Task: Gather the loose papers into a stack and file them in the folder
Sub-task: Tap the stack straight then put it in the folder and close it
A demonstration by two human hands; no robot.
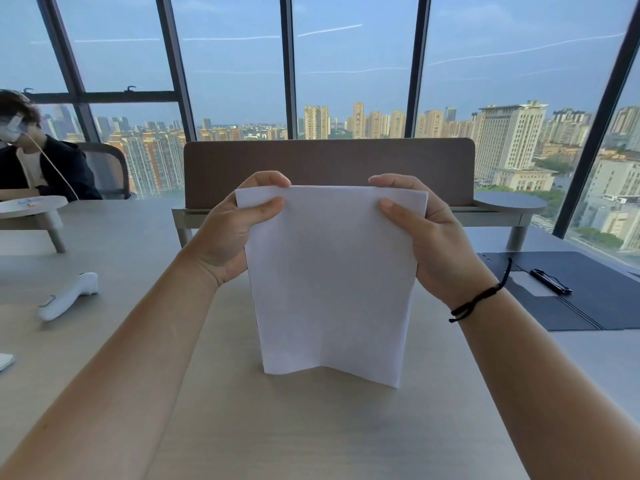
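A stack of white papers (pixel 330 282) stands upright in front of me, its bottom edge resting on the wooden table (pixel 311 427) and slightly buckled. My left hand (pixel 232 233) grips the stack's upper left corner, thumb on the near face. My right hand (pixel 429 237) grips the upper right corner the same way; a black cord circles that wrist. The dark folder (pixel 595 292) lies open flat on the table at the right, apart from the stack, with a black clip (pixel 550 281) on its inner face.
A white handheld device (pixel 69 296) lies on the table at the left. A brown desk divider (pixel 329 171) on a raised shelf stands behind the stack. A person (pixel 31 157) sits at the far left. A white object's corner (pixel 5 362) shows at the left edge.
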